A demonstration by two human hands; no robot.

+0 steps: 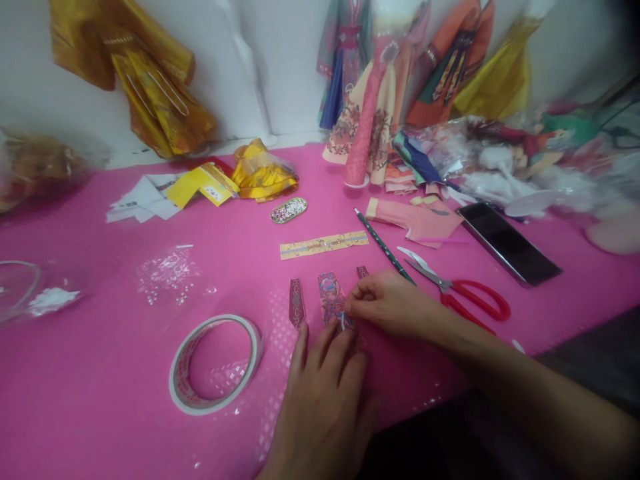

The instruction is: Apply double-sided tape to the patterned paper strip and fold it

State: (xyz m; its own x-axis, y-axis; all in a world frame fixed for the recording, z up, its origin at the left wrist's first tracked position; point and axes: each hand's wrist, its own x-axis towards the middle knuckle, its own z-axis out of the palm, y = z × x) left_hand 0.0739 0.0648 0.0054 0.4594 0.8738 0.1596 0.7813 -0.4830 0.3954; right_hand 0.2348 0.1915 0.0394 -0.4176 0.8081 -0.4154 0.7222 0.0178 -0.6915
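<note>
My left hand [325, 387] lies palm down on the pink table, fingers apart, its fingertips at the lower edge of a patterned pink and blue strip [330, 293]. From the right, my right hand [390, 303] pinches with thumb and forefinger over that strip's right edge; what is between the fingertips is too small to make out. A dark red pointed piece [297, 303] lies left of the strip, just above my left fingers. Another dark red piece [362, 271] is partly covered by my right hand. Above them a long tan patterned strip [324, 245] lies flat.
A tape roll [183, 367] lies left of my hands. Red-handled scissors [445, 285], a dark pencil [383, 245] and a phone [510, 241] are at the right. Small beads [170, 277] sit on the left. Doll dresses [160, 93] stand along the back.
</note>
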